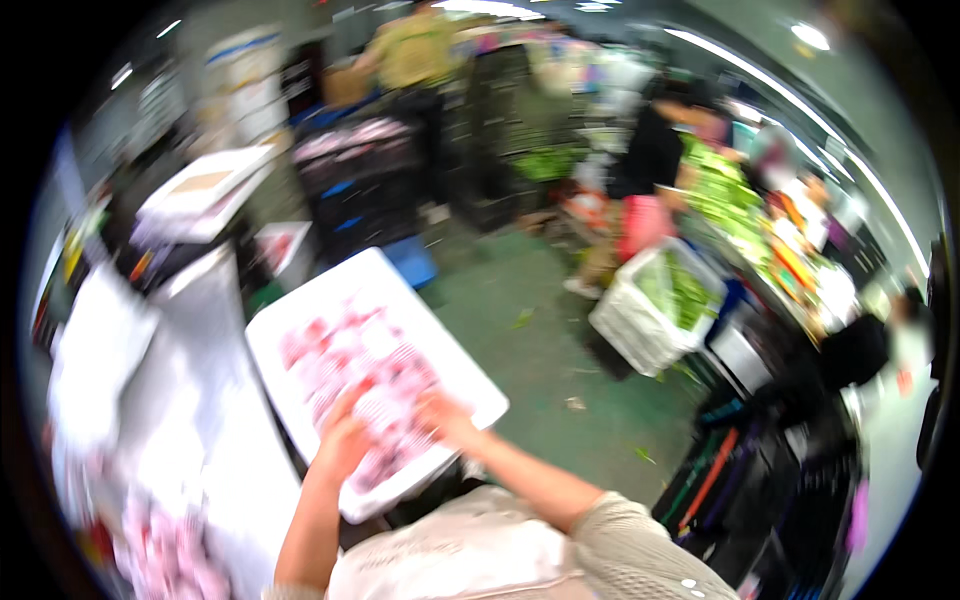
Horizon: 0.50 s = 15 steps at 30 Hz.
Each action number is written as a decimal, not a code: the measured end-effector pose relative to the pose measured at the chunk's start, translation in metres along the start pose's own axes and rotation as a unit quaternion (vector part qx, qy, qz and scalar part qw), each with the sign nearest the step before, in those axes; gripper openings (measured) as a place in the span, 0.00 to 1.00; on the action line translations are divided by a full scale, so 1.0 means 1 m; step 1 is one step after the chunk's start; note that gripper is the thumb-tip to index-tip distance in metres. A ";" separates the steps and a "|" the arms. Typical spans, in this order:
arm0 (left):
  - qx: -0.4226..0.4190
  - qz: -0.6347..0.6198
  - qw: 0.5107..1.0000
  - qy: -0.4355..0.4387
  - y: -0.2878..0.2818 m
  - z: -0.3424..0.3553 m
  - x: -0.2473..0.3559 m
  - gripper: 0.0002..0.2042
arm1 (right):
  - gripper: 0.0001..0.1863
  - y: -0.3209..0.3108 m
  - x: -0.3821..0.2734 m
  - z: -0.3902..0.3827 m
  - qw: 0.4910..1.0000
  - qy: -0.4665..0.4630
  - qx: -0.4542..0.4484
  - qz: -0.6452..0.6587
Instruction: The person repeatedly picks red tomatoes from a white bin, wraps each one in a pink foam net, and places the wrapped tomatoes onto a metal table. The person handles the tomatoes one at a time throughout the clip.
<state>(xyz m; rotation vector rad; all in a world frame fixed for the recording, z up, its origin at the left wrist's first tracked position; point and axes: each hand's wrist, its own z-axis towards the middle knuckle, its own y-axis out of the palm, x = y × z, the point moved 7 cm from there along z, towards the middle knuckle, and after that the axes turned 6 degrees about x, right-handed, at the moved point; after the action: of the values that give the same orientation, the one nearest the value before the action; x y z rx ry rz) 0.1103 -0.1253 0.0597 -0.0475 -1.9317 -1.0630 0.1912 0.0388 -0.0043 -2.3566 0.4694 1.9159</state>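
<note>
A white, shallow rectangular box (462, 372) lies in front of me, tilted in view. It holds many small pink-and-white bundles (345, 335), some with red showing and some with a net-like or striped wrapping; blur hides their exact kind. My left hand (345, 440) reaches into the near left part of the box, touching the bundles. Further right, my right hand (445, 420) is over the same contents, close to the right wall. Motion smears the fingers of both hands, so I cannot tell whether either grips a bundle.
A white-covered table (190, 400) runs along my left, with more pink bundles (165, 550) near its front. White boxes are stacked behind it. Dark crates (360, 190) stand ahead. Right of the green floor, a white basket (650, 305) holds leafy greens, beside people at a produce-laden table.
</note>
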 end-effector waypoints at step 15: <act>0.154 0.284 0.903 0.283 0.040 -0.077 0.077 0.10 | 0.40 0.078 -0.140 -0.042 0.989 -0.092 -0.090 0.076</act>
<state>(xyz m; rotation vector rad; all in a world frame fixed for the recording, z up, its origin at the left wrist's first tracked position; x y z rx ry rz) 0.1343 -0.1807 0.1583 -0.1046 -1.3935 -0.3172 0.1846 -0.0189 0.1515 -2.2737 0.4911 2.3106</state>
